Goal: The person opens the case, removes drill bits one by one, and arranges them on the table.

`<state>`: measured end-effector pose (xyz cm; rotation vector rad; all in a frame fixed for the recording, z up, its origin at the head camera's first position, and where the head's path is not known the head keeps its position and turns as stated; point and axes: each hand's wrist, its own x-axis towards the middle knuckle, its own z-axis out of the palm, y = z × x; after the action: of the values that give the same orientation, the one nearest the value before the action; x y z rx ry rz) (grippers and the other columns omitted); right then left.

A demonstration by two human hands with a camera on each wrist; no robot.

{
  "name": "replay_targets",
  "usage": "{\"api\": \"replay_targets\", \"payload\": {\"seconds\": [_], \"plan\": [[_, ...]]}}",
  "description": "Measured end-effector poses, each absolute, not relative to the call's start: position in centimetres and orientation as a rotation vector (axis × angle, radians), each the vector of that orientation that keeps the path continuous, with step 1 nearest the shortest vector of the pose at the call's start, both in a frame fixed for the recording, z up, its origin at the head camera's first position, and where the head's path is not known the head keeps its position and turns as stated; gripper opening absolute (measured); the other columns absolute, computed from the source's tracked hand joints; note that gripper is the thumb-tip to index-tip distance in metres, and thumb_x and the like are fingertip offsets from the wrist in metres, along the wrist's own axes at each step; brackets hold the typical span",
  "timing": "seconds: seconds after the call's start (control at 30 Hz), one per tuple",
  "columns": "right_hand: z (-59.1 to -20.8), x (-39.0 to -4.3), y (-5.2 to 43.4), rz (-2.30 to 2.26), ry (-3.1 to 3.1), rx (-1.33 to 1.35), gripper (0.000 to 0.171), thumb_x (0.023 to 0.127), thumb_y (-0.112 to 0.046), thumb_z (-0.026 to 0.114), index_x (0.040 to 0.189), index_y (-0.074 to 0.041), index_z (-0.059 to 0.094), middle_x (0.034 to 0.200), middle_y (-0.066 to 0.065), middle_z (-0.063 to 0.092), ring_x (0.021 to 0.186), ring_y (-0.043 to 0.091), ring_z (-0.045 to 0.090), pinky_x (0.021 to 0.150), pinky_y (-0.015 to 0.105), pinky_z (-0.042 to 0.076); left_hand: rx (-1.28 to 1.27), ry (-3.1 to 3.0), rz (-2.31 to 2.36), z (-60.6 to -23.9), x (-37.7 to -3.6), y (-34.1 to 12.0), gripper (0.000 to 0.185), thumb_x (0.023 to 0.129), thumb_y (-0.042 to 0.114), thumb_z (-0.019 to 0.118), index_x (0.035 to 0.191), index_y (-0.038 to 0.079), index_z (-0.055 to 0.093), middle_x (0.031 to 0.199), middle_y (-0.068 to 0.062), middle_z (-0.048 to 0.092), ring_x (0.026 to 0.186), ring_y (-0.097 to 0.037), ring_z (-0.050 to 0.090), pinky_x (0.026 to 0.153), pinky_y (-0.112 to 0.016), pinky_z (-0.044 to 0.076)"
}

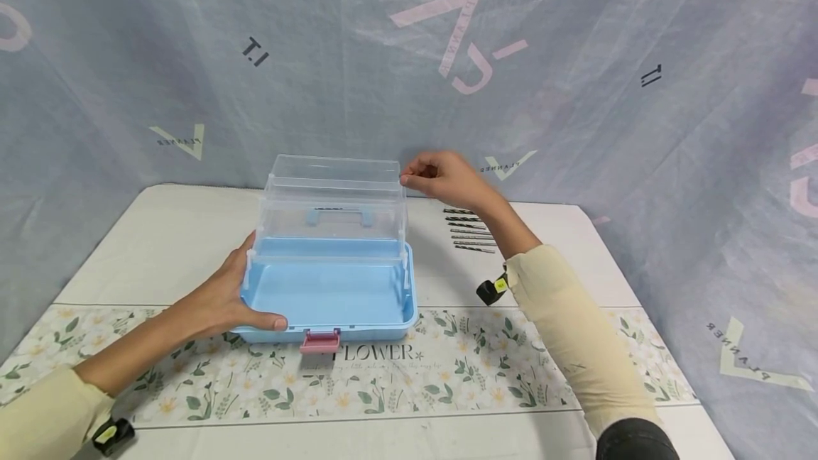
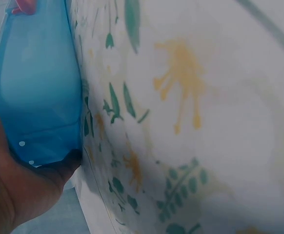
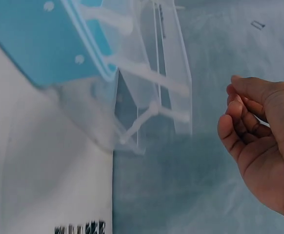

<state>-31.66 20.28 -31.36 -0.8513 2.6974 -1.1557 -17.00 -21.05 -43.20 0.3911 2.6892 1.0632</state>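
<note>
A blue toolbox point(image 1: 329, 293) stands raised open, its clear fold-out trays point(image 1: 335, 194) lifted at the back and a pink latch point(image 1: 321, 341) at its front. My left hand point(image 1: 233, 297) grips the box's left end, thumb over the front rim. In the left wrist view the same hand point(image 2: 22, 190) lies against the blue end wall. By the upper right corner of the trays is my right hand point(image 1: 447, 179), fingers loosely curled. The right wrist view shows this hand point(image 3: 264, 141) apart from the trays, with nothing visible in it. One dark drill bit point(image 1: 329, 209) shows through the clear plastic.
Several drill bits point(image 1: 473, 236) lie in a row on the white table right of the box. A floral cloth strip point(image 1: 447, 375) crosses the table's front part. Behind hangs a grey printed curtain point(image 1: 319, 91), close to the trays.
</note>
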Motion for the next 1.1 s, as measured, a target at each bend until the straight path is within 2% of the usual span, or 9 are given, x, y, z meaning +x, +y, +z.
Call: {"api": "replay_targets", "payload": {"seconds": [0.1, 0.23, 0.47, 0.57, 0.77, 0.93, 1.1], "plan": [[-31.2, -31.8, 19.2, -1.153, 2.687, -0.906, 0.021, 0.111, -0.027, 0.074, 0.119, -0.010, 0.084, 0.096, 0.010, 0.076, 0.075, 0.017, 0.055, 0.068, 0.030, 0.048, 0.394, 2.691, 1.069, -43.2, -17.0, -21.0, 0.170, 0.074, 0.050, 0.105, 0.179, 0.013, -0.023, 0.181, -0.044, 0.006, 0.160, -0.073, 0.027, 0.115, -0.090, 0.040], [-31.2, -31.8, 18.0, -1.146, 2.654, -0.945, 0.020, 0.111, -0.024, 0.074, 0.119, -0.009, 0.084, 0.097, 0.018, 0.075, 0.075, 0.018, 0.058, 0.069, 0.029, 0.051, 0.394, 2.692, 1.059, -43.1, -17.0, -21.0, 0.170, 0.074, 0.051, 0.105, 0.179, 0.013, -0.023, 0.181, -0.045, 0.005, 0.160, -0.074, 0.027, 0.115, -0.090, 0.040], [-31.3, -32.1, 16.3, -1.105, 2.612, -0.997, 0.020, 0.112, -0.022, 0.073, 0.118, -0.006, 0.084, 0.089, 0.013, 0.071, 0.073, 0.018, 0.059, 0.069, 0.030, 0.052, 0.387, 2.688, 1.054, -43.0, -16.9, -21.1, 0.170, 0.075, 0.050, 0.105, 0.179, 0.013, -0.024, 0.181, -0.045, 0.004, 0.159, -0.074, 0.027, 0.113, -0.090, 0.041], [-31.6, -32.4, 15.7, -1.088, 2.601, -1.028, 0.020, 0.112, -0.021, 0.073, 0.118, -0.005, 0.084, 0.089, 0.014, 0.072, 0.073, 0.017, 0.060, 0.069, 0.029, 0.054, 0.394, 2.689, 1.061, -43.0, -16.9, -21.1, 0.170, 0.075, 0.050, 0.105, 0.179, 0.013, -0.024, 0.181, -0.045, 0.005, 0.159, -0.074, 0.027, 0.114, -0.090, 0.040], [-32.3, -32.9, 14.8, -1.010, 2.610, -1.070, 0.019, 0.111, -0.021, 0.074, 0.118, -0.007, 0.085, 0.095, 0.019, 0.078, 0.071, 0.015, 0.060, 0.069, 0.028, 0.052, 0.389, 2.694, 1.037, -43.1, -16.9, -21.0, 0.170, 0.075, 0.051, 0.105, 0.179, 0.012, -0.024, 0.180, -0.046, 0.005, 0.158, -0.074, 0.028, 0.113, -0.089, 0.042], [-32.5, -33.2, 13.9, -0.893, 2.641, -1.077, 0.019, 0.111, -0.020, 0.075, 0.117, -0.007, 0.087, 0.099, 0.013, 0.082, 0.074, 0.014, 0.059, 0.072, 0.028, 0.050, 0.383, 2.702, 1.022, -43.2, -17.0, -21.2, 0.170, 0.075, 0.052, 0.105, 0.178, 0.013, -0.025, 0.180, -0.046, 0.005, 0.158, -0.074, 0.029, 0.112, -0.090, 0.043], [-32.8, -33.3, 13.6, -0.848, 2.644, -1.054, 0.017, 0.109, -0.019, 0.078, 0.114, -0.007, 0.089, 0.105, 0.009, 0.086, 0.079, 0.014, 0.064, 0.073, 0.026, 0.051, 0.394, 2.700, 1.032, -43.4, -17.1, -21.1, 0.169, 0.076, 0.051, 0.105, 0.179, 0.014, -0.024, 0.181, -0.045, 0.004, 0.159, -0.074, 0.028, 0.113, -0.090, 0.041]]}}
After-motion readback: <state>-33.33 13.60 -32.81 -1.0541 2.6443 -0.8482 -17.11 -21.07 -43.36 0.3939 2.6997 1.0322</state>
